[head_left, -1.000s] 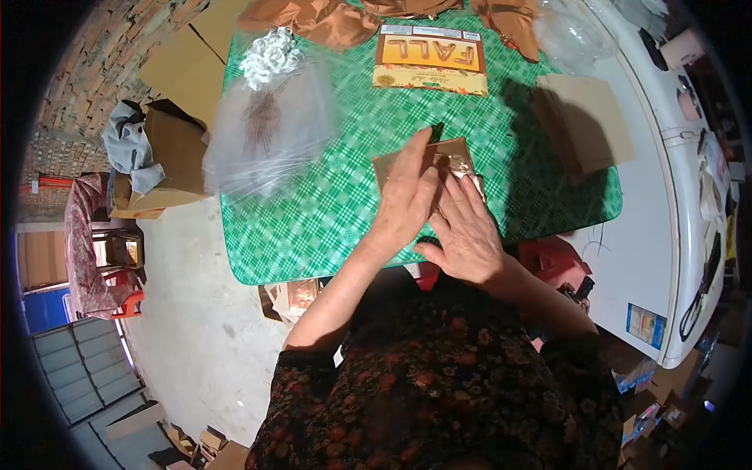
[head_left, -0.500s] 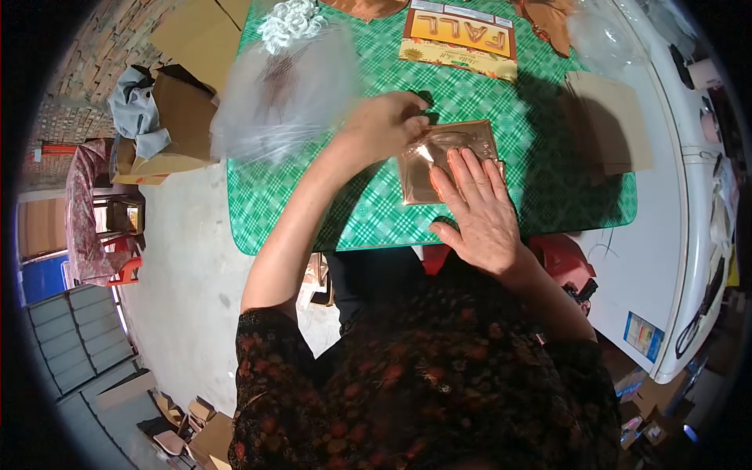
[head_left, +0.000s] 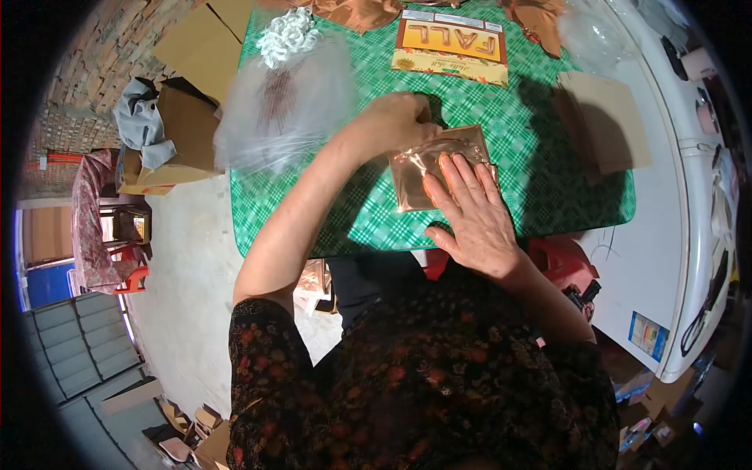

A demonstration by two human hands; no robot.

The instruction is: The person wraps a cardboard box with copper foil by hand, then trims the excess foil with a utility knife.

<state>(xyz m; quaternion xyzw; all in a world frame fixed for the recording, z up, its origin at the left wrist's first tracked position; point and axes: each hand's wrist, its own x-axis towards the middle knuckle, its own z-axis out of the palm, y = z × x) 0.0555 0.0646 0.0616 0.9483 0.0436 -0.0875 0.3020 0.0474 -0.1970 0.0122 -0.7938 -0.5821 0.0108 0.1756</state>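
Note:
A folded copper-coloured foil balloon point(head_left: 409, 184) lies flat on the green checked tablecloth point(head_left: 360, 223), near the table's front edge. My right hand point(head_left: 472, 215) rests palm down on its right part, fingers stretched out. At the foil's upper left edge my left hand point(head_left: 394, 124) is closed, its fingers curled down against the foil; the fingertips are partly hidden. Beyond the hands lies a printed card point(head_left: 450, 48) with "FALL" in balloon-style letters. To the left is a pile of clear plastic bags point(head_left: 286, 102), with a white crocheted piece point(head_left: 287, 37) at its far end.
Brown flat paper or card pieces point(head_left: 603, 121) lie at the table's right side, beside a white appliance point(head_left: 650, 258). More copper foil point(head_left: 360, 12) lies along the far edge. On the left stands an open cardboard box point(head_left: 184, 129) with grey cloth on it.
The view has shifted slightly. My left hand has curled more closely at the foil's upper edge. My right hand stays flat on the foil.

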